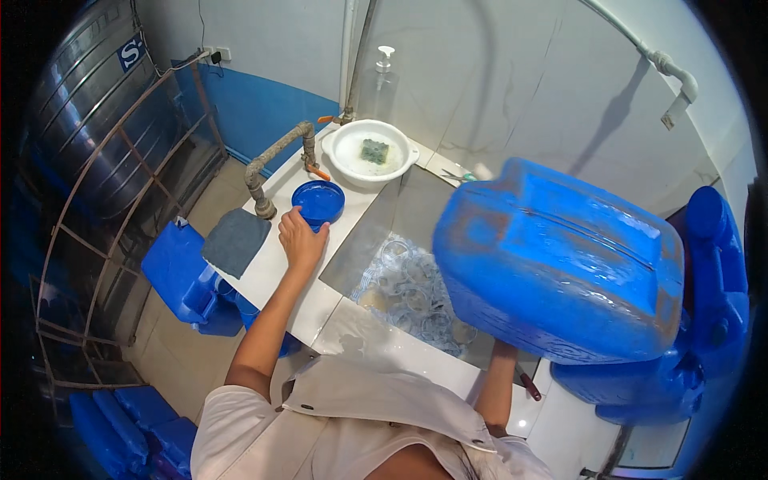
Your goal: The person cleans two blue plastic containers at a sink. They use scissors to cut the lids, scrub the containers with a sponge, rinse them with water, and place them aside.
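At the near rim of a round blue plastic lid [318, 201], my left hand [301, 241] has its fingers and thumb gripping the edge. The lid is above the white tiled ledge, beside a metal pipe [258, 171]. A large wet blue plastic jerrycan [564, 264] is tilted on its side over the right part of the sink basin [366, 240]. My right forearm [499, 378] runs up under the jerrycan, which hides my right hand. Many clear, blue-striped plastic pieces [414, 294] lie in the basin.
A white plastic bowl [370, 180] with suds holds a green scouring sponge [374, 152]. Nearby stand a pump bottle [377, 90] and scissors [461, 176]. A dark cloth [236, 242] drapes the ledge's left corner. More blue jerrycans [180, 270] stand left; others [636, 381] right. A dark-red handle [529, 387] rests near the front edge.
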